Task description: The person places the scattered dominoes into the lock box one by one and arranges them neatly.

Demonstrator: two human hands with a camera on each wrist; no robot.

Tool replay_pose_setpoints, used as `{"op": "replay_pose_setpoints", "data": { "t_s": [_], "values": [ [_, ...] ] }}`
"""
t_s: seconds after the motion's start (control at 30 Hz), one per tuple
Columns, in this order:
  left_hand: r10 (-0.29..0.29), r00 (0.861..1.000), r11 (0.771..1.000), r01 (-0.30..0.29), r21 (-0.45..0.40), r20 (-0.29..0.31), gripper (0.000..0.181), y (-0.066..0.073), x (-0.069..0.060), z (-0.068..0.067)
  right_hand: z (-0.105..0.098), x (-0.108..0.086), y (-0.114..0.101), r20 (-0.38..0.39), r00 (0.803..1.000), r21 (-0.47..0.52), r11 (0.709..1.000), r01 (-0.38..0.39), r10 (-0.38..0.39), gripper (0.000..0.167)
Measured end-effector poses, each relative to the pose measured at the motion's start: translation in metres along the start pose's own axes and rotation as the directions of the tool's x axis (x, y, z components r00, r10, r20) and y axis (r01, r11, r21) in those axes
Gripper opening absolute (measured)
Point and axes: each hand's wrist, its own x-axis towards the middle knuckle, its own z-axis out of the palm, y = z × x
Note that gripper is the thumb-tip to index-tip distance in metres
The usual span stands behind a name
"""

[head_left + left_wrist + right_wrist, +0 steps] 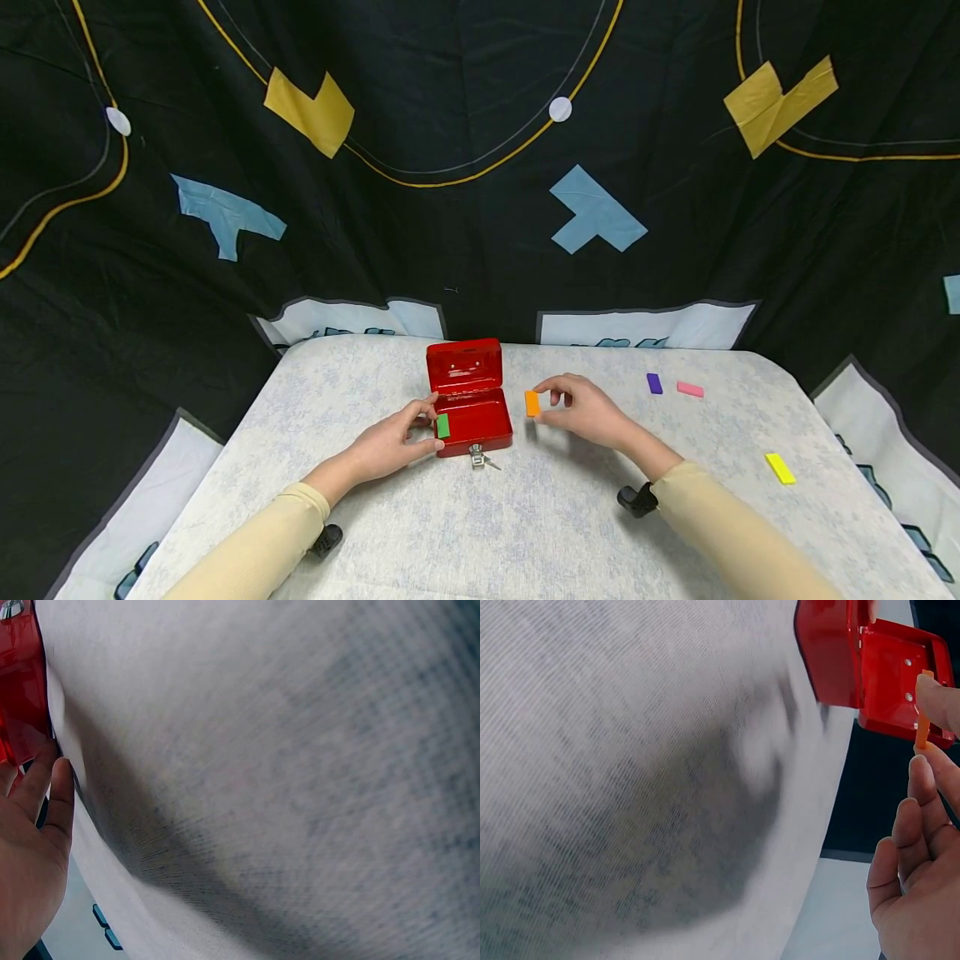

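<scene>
An open red metal cash box [472, 442] stands on the table with its lid [465, 367] raised. Inside, at its left end, a green block [443, 426] shows. My left hand [393, 437] touches the box's left side, thumb near the front corner and a finger near the back one; in the left wrist view its fingers [37, 776] look fairly straight. To the right of the box, my right hand [585, 408] pinches an orange block [532, 404] between thumb and fingertips, above the table. The right wrist view shows the orange block [924, 724] edge-on.
A lock with keys [478, 457] hangs at the box's front. Farther right on the cloth-covered table [450, 533] lie a purple block [655, 383], a pink block [690, 389] and a yellow block [780, 468]. A dark curtain [450, 250] hangs behind the table.
</scene>
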Motion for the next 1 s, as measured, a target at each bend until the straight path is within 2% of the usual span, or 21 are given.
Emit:
{"op": "replay_pose_setpoints", "data": {
  "t_s": [0.6, 1.0],
  "values": [
    [-0.002, 1.0, 1.0, 0.002, -0.002, -0.004, 0.041, 0.0, 0.0, 0.001, 0.014, 0.01, -0.008, 0.028, 0.999, -0.011, 0.999, 0.045, -0.045, 0.035],
    [-0.009, 1.0, 1.0, 0.009, -0.002, 0.004, 0.042, 0.0, 0.001, 0.001, 0.025, 0.017, -0.015, 0.045, 0.999, -0.024, 0.999, 0.029, -0.027, 0.036]
  ]
}}
